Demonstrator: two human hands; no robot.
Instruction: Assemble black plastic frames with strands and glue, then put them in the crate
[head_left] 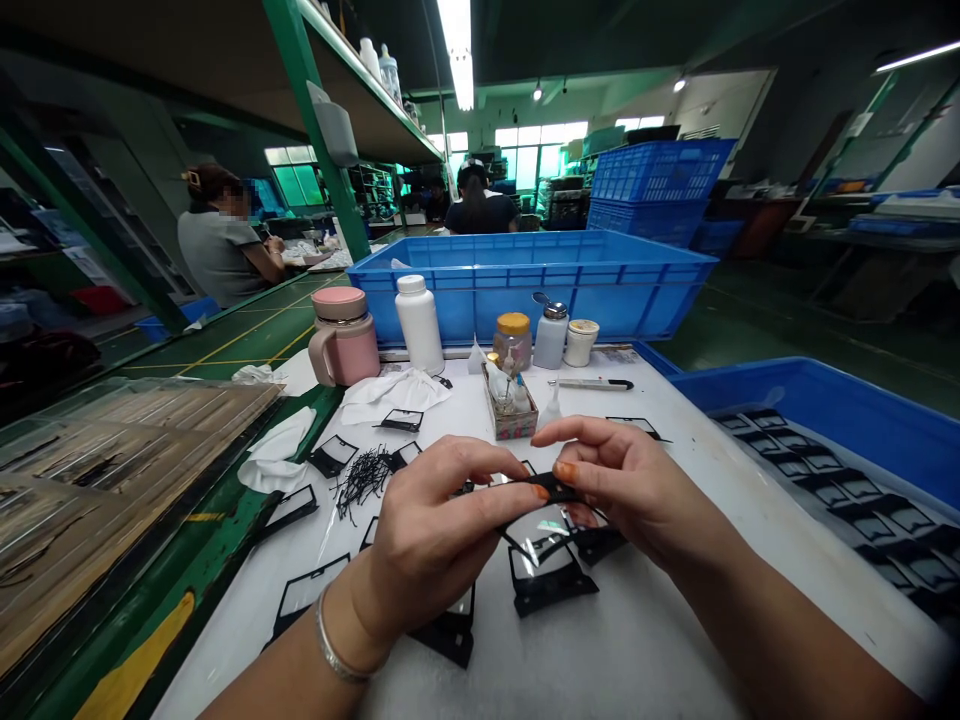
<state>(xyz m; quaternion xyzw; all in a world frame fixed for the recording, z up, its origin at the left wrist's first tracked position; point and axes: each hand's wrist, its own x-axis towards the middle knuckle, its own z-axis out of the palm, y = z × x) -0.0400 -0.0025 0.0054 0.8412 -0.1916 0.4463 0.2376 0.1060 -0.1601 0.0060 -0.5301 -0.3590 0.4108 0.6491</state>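
Observation:
A black-framed clear panel (555, 488) is held between both hands above the white work surface. My left hand (424, 530) grips its upper left edge, fingers pointing right. On the other side my right hand (634, 490) pinches the edge between thumb and fingers, its index finger lifted. Just below lies a similar panel (553, 597) with a wide black border. Several more such panels are spread about, partly behind my left hand and wrist. A tangled heap of thin black strips (364, 480) lies to the left. Fingers hide part of the held panel.
A small box of bottles (516, 425) stands ahead, with a pen-like tool (592, 384) behind it. Further back are a pink mug (345, 340), a white bottle (420, 325), jars and a blue crate (525, 290). Panels in rows fill a blue bin (810, 385) at right. Co-workers sit beyond.

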